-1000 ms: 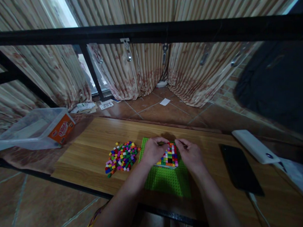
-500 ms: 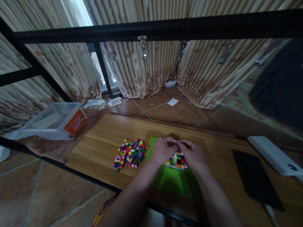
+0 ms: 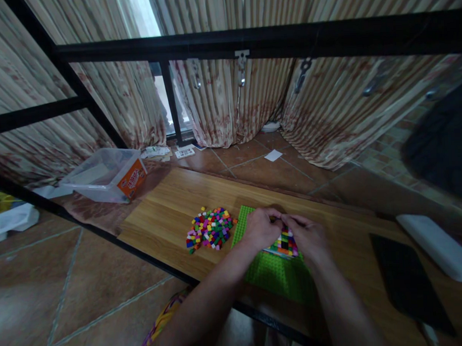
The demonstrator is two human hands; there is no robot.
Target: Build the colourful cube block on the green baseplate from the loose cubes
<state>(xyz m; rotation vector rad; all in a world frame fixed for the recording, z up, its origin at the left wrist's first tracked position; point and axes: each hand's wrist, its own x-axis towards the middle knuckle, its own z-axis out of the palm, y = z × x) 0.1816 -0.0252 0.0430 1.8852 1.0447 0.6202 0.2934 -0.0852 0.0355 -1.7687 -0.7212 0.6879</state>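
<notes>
A green studded baseplate [image 3: 277, 275] lies on the wooden board [image 3: 168, 215]. A patch of small coloured bricks [image 3: 284, 244] is built on its far half. My left hand [image 3: 260, 228] and my right hand [image 3: 308, 237] rest on that patch, fingertips meeting at its far edge. The fingers are curled and pinched together there; whether a brick sits between them is hidden. A loose pile of small coloured bricks [image 3: 210, 228] lies just left of the baseplate, apart from my left hand.
A clear plastic box [image 3: 106, 175] with an orange label stands at the far left. A dark phone [image 3: 411, 283] and a white power bank [image 3: 438, 246] lie at the right. A black metal rail [image 3: 249, 41] crosses overhead; curtains hang behind it.
The view has swung left, so everything sits further right in the frame. My two hands have drawn closer together at the far edge of the brick patch.
</notes>
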